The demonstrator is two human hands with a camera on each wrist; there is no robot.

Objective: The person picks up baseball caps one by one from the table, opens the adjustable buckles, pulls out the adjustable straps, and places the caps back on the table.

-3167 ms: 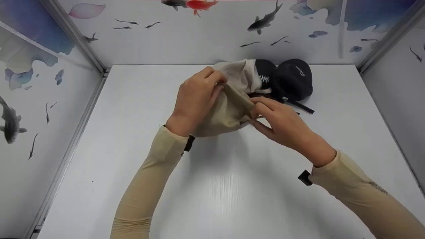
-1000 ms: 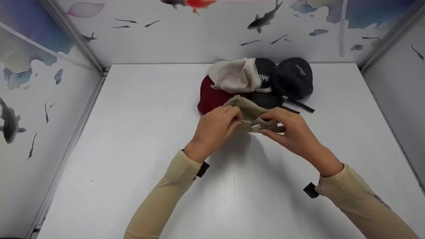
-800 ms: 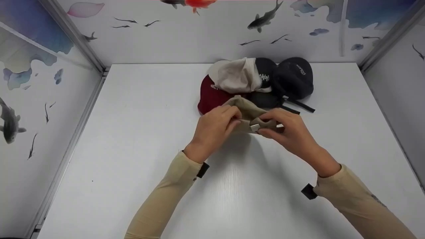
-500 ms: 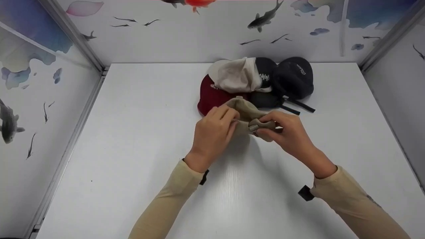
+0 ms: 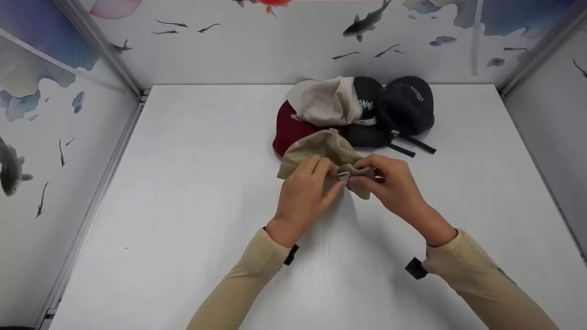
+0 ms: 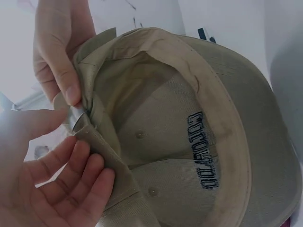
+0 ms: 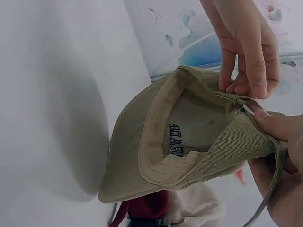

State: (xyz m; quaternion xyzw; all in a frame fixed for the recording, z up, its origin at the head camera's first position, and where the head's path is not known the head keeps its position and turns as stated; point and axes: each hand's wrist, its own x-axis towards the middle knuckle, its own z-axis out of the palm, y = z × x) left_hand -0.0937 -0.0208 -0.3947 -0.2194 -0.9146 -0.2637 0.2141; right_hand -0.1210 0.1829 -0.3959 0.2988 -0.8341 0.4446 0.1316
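Both hands hold a khaki baseball cap (image 5: 316, 144) by its back strap, above the table. My left hand (image 5: 302, 197) pinches the band beside a small metal buckle (image 5: 344, 176); its thumb reaches the buckle in the left wrist view. Fingers and thumb of my right hand (image 5: 394, 183) grip the strap on the buckle's other side. In the right wrist view, a loose strap end (image 7: 270, 194) curves down by the right palm. The cap's opening faces the wrist cameras, showing the sweatband (image 6: 232, 127) and dark stitched lettering (image 6: 203, 151) inside.
Behind the khaki cap, a heap of caps sits at the table's back: a dark red cap (image 5: 289, 130), a cream cap with black (image 5: 328, 101), and a black cap (image 5: 408, 105) with straps (image 5: 415, 142) trailing forward. Patterned walls enclose the white table (image 5: 197, 151).
The khaki cap has come down and nearer since 3.2 seconds ago, uncovering the dark red cap. Lately the left hand has shifted right to the buckle, and the cap's brim side now shows at left.
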